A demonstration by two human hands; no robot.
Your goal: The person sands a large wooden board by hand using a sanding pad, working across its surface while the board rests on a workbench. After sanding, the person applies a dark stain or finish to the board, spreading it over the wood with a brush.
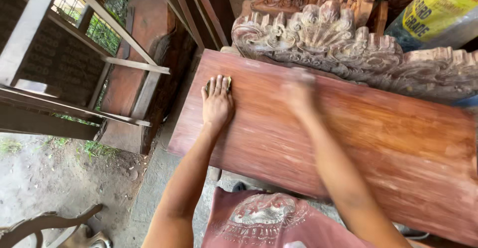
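Pink shirt cloth (264, 223) sits lowest, just below the reddish wooden panel (378, 133). On that panel's upper left corner, the left hand (217, 100) lies flat, fingers (214, 85) together and pressed on a small sanding pad (226, 82). Toward the panel's upper edge, below the carved wooden crest (323, 39), the right hand (298, 93) is blurred; I cannot tell how its fingers stand. Judging by the pale scuffing, sanding is in hand; the next stroke likely calls for even pressure along the grain.
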